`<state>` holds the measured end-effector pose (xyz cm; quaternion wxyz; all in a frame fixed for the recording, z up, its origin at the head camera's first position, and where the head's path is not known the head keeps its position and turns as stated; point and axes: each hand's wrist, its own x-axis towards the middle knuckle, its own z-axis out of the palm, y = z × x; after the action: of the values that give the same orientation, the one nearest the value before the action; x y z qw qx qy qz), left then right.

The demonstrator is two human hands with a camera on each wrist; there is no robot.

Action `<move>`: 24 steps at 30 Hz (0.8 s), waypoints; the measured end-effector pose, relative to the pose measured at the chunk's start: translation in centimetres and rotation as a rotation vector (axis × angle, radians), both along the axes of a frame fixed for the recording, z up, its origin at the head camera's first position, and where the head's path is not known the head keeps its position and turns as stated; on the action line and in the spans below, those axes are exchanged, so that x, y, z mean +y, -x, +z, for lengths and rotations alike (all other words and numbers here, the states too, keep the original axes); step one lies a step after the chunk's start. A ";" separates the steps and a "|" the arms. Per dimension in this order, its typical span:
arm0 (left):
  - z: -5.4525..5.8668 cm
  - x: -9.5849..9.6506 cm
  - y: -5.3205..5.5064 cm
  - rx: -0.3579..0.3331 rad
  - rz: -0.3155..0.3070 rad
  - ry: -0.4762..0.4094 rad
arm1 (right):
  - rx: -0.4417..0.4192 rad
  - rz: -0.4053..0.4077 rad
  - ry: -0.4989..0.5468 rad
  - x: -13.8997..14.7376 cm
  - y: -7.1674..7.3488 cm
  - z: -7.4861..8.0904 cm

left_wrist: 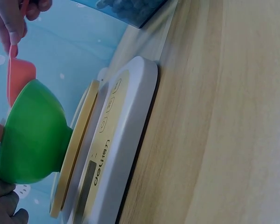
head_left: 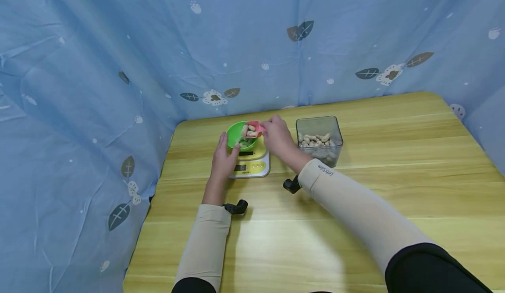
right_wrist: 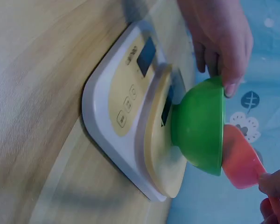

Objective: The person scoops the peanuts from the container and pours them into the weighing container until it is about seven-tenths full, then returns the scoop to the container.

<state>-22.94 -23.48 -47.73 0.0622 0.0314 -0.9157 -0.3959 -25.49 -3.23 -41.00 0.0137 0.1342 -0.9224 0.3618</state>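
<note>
A green bowl [head_left: 234,131] with some peanuts inside stands on the round platform of a yellow and white kitchen scale [left_wrist: 130,126]. My left hand [head_left: 223,161] holds the bowl from its left side, thumb at the rim and fingers against the outer wall. Over the bowl's right rim is a pink scoop [right_wrist: 240,158], filled with peanuts in their shells [head_left: 249,130]. My right hand [head_left: 278,137] grips the scoop by its handle. The scoop overlaps the bowl's edge in both wrist views. Digits show on the scale's display [head_left: 240,167], too small to read surely.
A clear square container [head_left: 335,152] of peanuts stands right of the scale, beside my right forearm. The wooden table [head_left: 394,166] ends at the back against a blue patterned curtain [head_left: 252,34]. Small black wrist cameras hang under both forearms.
</note>
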 end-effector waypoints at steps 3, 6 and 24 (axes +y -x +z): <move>0.1 0.1 0.0 -0.001 -0.001 0.007 | 0.092 0.042 -0.097 -0.1 -0.2 0.2; 0.1 0.1 -0.1 0.001 0.001 0.007 | 0.184 0.079 -0.195 -0.1 -0.3 0.1; 0.0 0.2 -0.2 -0.020 0.012 0.004 | 0.527 0.181 -0.430 1.0 -1.5 0.0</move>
<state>-22.71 -23.31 -47.70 0.0552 0.0406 -0.9169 -0.3931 -23.95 -2.25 -40.99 0.1906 0.3040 -0.9267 0.1117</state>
